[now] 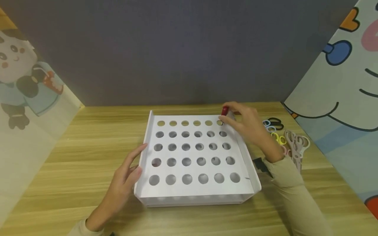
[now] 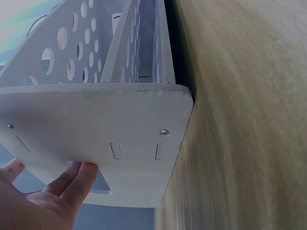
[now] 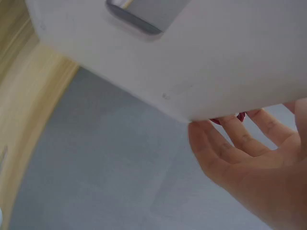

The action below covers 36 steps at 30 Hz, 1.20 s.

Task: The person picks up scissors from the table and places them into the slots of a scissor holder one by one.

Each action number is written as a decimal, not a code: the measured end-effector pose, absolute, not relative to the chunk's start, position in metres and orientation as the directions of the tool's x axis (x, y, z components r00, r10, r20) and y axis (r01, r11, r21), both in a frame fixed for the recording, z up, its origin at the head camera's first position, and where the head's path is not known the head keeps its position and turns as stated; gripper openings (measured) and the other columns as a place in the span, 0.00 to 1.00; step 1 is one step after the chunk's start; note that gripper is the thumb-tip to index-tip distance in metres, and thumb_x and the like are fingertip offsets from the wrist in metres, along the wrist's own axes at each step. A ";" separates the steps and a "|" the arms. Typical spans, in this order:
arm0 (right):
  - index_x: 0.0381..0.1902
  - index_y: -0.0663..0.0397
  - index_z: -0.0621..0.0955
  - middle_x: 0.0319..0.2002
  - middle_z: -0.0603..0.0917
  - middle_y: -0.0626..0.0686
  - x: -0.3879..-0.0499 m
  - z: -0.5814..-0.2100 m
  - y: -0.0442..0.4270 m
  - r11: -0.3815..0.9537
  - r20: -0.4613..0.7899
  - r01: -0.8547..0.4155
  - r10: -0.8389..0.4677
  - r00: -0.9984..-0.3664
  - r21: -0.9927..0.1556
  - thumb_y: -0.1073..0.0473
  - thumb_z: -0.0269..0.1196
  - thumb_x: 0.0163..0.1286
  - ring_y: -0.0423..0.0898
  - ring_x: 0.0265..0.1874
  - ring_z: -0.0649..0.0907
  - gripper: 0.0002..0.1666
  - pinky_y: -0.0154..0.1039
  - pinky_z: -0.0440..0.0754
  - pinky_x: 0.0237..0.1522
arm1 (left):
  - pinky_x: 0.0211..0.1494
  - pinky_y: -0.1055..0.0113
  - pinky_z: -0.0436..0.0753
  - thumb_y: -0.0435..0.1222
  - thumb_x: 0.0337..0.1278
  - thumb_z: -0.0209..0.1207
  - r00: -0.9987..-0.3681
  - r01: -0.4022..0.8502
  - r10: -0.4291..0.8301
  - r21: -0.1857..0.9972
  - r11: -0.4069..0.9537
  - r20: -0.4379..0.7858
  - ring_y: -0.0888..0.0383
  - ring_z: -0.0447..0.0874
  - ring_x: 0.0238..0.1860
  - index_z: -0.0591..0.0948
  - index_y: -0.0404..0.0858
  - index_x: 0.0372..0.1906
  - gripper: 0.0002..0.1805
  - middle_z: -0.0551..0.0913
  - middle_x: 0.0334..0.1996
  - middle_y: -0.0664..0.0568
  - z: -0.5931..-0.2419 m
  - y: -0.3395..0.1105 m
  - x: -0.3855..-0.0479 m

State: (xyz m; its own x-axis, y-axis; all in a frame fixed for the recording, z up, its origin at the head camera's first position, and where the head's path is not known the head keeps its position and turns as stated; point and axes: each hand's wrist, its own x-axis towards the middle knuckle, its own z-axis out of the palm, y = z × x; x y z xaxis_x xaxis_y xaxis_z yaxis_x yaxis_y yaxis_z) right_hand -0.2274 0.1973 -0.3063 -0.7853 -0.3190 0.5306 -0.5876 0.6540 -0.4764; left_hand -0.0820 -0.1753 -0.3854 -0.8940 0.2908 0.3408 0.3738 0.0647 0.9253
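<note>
A white rack [image 1: 193,154] with rows of round holes stands on the table. My right hand [image 1: 246,123] pinches a dark red handle [image 1: 225,110] of a slim tool, with thumb and fingers. The tool stands nearly upright over the back right hole, and a thin tip shows below the handle; its exact kind is unclear. My left hand [image 1: 125,177] rests against the rack's left side panel [image 2: 96,115]. Two of its fingers [image 2: 84,184] reach into the cut-out there. The right wrist view shows the right fingers [image 3: 235,139] behind the panel's edge, with bits of red between them.
Right of the rack lie several scissors: a black pair [image 1: 276,123], a yellow pair [image 1: 279,138] and a greyish pair [image 1: 293,144] among them. A dark grey panel [image 1: 189,52] closes off the back of the wood-grain table [image 1: 88,157]. Cartoon-printed walls flank both sides.
</note>
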 end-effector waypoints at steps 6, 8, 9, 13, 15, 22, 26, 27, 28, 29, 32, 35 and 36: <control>0.52 0.55 0.83 0.37 0.86 0.51 -0.225 -0.306 0.196 0.673 0.496 -0.574 -0.338 -0.800 -0.467 0.53 0.71 0.64 0.49 0.35 0.80 0.21 0.44 0.74 0.41 | 0.30 0.52 0.88 0.26 0.74 0.39 -0.894 0.373 0.289 0.926 0.058 0.342 0.46 0.87 0.45 0.55 0.43 0.79 0.32 0.76 0.57 0.27 -0.385 -0.176 -0.082; 0.51 0.55 0.84 0.37 0.86 0.50 -0.225 -0.306 0.196 0.669 0.499 -0.580 -0.343 -0.796 -0.465 0.53 0.71 0.64 0.48 0.36 0.80 0.20 0.44 0.74 0.41 | 0.30 0.51 0.88 0.26 0.74 0.39 -0.895 0.368 0.292 0.928 0.055 0.338 0.45 0.88 0.45 0.55 0.44 0.79 0.32 0.77 0.55 0.27 -0.385 -0.176 -0.082; 0.52 0.55 0.84 0.38 0.86 0.50 -0.225 -0.306 0.197 0.665 0.500 -0.583 -0.346 -0.794 -0.467 0.53 0.71 0.64 0.49 0.37 0.81 0.20 0.45 0.75 0.43 | 0.30 0.52 0.88 0.26 0.74 0.38 -0.895 0.368 0.293 0.928 0.057 0.337 0.44 0.88 0.44 0.55 0.44 0.79 0.32 0.78 0.54 0.28 -0.385 -0.175 -0.082; 0.53 0.53 0.84 0.40 0.88 0.51 -0.224 -0.305 0.201 0.657 0.512 -0.594 -0.348 -0.785 -0.464 0.54 0.70 0.65 0.50 0.43 0.84 0.19 0.50 0.79 0.50 | 0.30 0.52 0.88 0.27 0.75 0.38 -0.895 0.371 0.295 0.926 0.072 0.335 0.43 0.88 0.43 0.55 0.44 0.79 0.31 0.80 0.52 0.29 -0.385 -0.176 -0.082; 0.54 0.52 0.85 0.40 0.88 0.51 -0.224 -0.303 0.204 0.657 0.521 -0.594 -0.340 -0.783 -0.464 0.55 0.70 0.66 0.51 0.45 0.85 0.20 0.51 0.79 0.53 | 0.31 0.52 0.88 0.27 0.75 0.38 -0.895 0.375 0.293 0.924 0.081 0.337 0.44 0.88 0.44 0.55 0.44 0.79 0.31 0.80 0.53 0.30 -0.385 -0.176 -0.081; 0.54 0.56 0.85 0.43 0.88 0.57 -0.224 -0.296 0.220 0.658 0.532 -0.592 -0.327 -0.781 -0.465 0.58 0.68 0.68 0.56 0.45 0.85 0.17 0.53 0.80 0.50 | 0.30 0.52 0.88 0.27 0.75 0.37 -0.897 0.369 0.292 0.926 0.080 0.333 0.43 0.88 0.43 0.54 0.44 0.79 0.31 0.78 0.53 0.26 -0.384 -0.176 -0.080; 0.50 0.58 0.86 0.44 0.88 0.56 -0.223 -0.292 0.229 0.673 0.523 -0.572 -0.310 -0.794 -0.469 0.58 0.66 0.69 0.55 0.46 0.85 0.14 0.54 0.80 0.52 | 0.30 0.52 0.88 0.27 0.75 0.37 -0.898 0.369 0.291 0.925 0.087 0.331 0.43 0.88 0.43 0.54 0.44 0.79 0.31 0.78 0.53 0.25 -0.384 -0.176 -0.079; 0.49 0.58 0.86 0.44 0.88 0.56 -0.223 -0.292 0.231 0.679 0.521 -0.566 -0.306 -0.797 -0.467 0.57 0.65 0.70 0.55 0.46 0.85 0.14 0.54 0.80 0.52 | 0.30 0.53 0.88 0.27 0.75 0.37 -0.898 0.369 0.291 0.925 0.087 0.330 0.43 0.88 0.43 0.54 0.44 0.79 0.31 0.78 0.53 0.25 -0.384 -0.177 -0.079; 0.49 0.59 0.86 0.44 0.88 0.57 -0.223 -0.292 0.233 0.685 0.521 -0.560 -0.300 -0.799 -0.466 0.56 0.65 0.70 0.55 0.46 0.85 0.14 0.54 0.81 0.52 | 0.30 0.53 0.88 0.27 0.75 0.38 -0.898 0.370 0.290 0.925 0.091 0.331 0.43 0.88 0.43 0.54 0.44 0.79 0.32 0.78 0.53 0.25 -0.384 -0.177 -0.079; 0.49 0.59 0.86 0.44 0.88 0.57 -0.224 -0.292 0.236 0.691 0.516 -0.551 -0.293 -0.805 -0.468 0.56 0.65 0.71 0.55 0.46 0.85 0.15 0.54 0.81 0.52 | 0.30 0.53 0.88 0.26 0.75 0.38 -0.898 0.371 0.289 0.924 0.093 0.331 0.43 0.88 0.43 0.54 0.44 0.79 0.32 0.78 0.53 0.25 -0.384 -0.177 -0.079; 0.49 0.60 0.86 0.45 0.88 0.58 -0.225 -0.293 0.243 0.703 0.506 -0.527 -0.271 -0.819 -0.477 0.56 0.64 0.71 0.56 0.46 0.86 0.15 0.54 0.82 0.52 | 0.30 0.53 0.88 0.27 0.75 0.37 -0.898 0.370 0.291 0.924 0.094 0.330 0.43 0.88 0.42 0.54 0.44 0.79 0.31 0.79 0.52 0.26 -0.383 -0.177 -0.079; 0.49 0.61 0.85 0.46 0.88 0.59 -0.227 -0.294 0.251 0.710 0.489 -0.502 -0.251 -0.835 -0.494 0.56 0.64 0.72 0.57 0.47 0.85 0.15 0.55 0.82 0.53 | 0.28 0.53 0.88 0.27 0.75 0.37 -0.897 0.369 0.293 0.925 0.086 0.331 0.43 0.88 0.40 0.54 0.44 0.79 0.31 0.81 0.50 0.28 -0.382 -0.177 -0.080; 0.49 0.61 0.85 0.45 0.88 0.60 -0.227 -0.295 0.254 0.714 0.486 -0.495 -0.245 -0.839 -0.495 0.56 0.64 0.72 0.58 0.47 0.85 0.16 0.56 0.81 0.53 | 0.28 0.53 0.88 0.27 0.75 0.37 -0.897 0.370 0.294 0.925 0.085 0.331 0.43 0.88 0.39 0.54 0.44 0.79 0.31 0.82 0.49 0.28 -0.382 -0.177 -0.080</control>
State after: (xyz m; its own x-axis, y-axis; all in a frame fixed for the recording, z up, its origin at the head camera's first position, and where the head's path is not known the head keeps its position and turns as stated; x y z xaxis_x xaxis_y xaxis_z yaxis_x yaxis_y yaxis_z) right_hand -0.2273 0.2541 -0.2949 -0.8387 -0.2451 0.4863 -0.4955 0.7139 -0.4949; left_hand -0.0800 -0.1765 -0.3824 -0.8966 0.2942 0.3311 0.3697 0.0852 0.9252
